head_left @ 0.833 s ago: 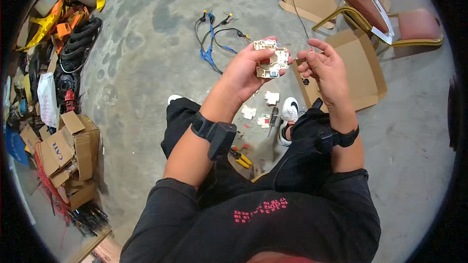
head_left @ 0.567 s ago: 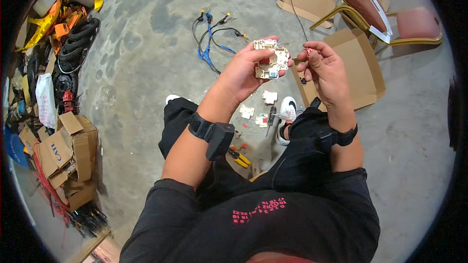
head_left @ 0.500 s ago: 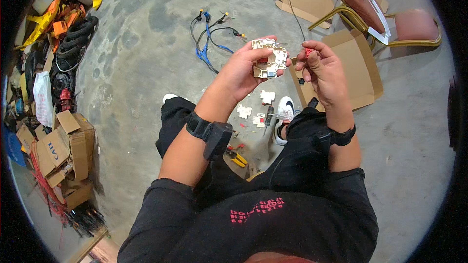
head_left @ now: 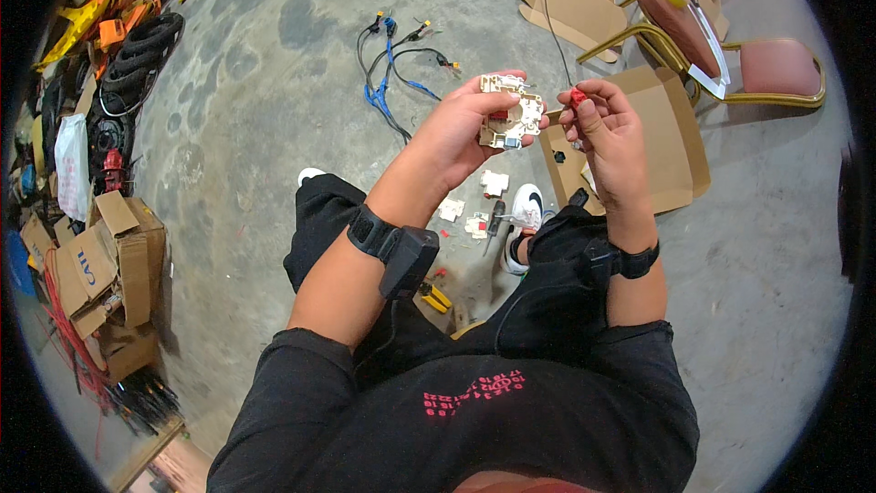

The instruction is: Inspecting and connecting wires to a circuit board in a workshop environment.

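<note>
- The left hand (head_left: pixel 456 135) is clamping a flat, open-faced cream plastic housing (head_left: pixel 528 117), its thumb lying over the upper face; the housing is sitting left of the right hand (head_left: pixel 613 135).
- The right hand is pinching a small red plastic piece (head_left: pixel 578 98) between thumb and forefinger, apart from the housing.
- That fingertip pinch is looking slight, so a rolling finger could be dropping the piece.
- The housing's inside is showing, so tilting or a slackening thumb could be spilling loose parts.
- Dropped bits could be mixing with the white plastic pieces (head_left: pixel 495 183) lying nearer, left of the black-handled screwdriver (head_left: pixel 496 215).
</note>
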Demonstrator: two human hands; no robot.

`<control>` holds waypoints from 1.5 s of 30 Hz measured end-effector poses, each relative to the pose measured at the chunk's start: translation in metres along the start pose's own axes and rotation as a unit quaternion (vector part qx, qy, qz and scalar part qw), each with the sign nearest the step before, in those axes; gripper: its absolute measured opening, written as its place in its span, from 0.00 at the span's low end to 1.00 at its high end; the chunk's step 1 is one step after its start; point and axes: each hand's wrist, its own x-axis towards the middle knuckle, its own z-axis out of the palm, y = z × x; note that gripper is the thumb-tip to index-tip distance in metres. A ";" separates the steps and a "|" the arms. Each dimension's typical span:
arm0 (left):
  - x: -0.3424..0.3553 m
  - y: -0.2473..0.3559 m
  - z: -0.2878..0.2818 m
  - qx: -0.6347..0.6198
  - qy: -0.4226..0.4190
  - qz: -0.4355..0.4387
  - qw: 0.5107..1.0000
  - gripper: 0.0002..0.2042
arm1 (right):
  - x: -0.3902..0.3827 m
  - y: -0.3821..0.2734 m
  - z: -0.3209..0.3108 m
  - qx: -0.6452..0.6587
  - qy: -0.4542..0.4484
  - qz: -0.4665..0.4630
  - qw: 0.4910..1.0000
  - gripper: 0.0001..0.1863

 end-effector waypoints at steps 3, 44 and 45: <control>0.001 -0.001 -0.001 -0.001 -0.004 0.000 1.000 0.24 | 0.000 0.006 -0.005 -0.019 -0.002 -0.011 1.000 0.14; -0.001 -0.006 -0.003 0.000 0.038 -0.006 0.999 0.18 | -0.005 0.009 0.020 -0.266 0.013 -0.134 0.955 0.08; 0.000 -0.006 -0.003 -0.003 0.035 -0.006 0.999 0.19 | -0.005 0.009 0.020 -0.268 0.006 -0.142 0.953 0.08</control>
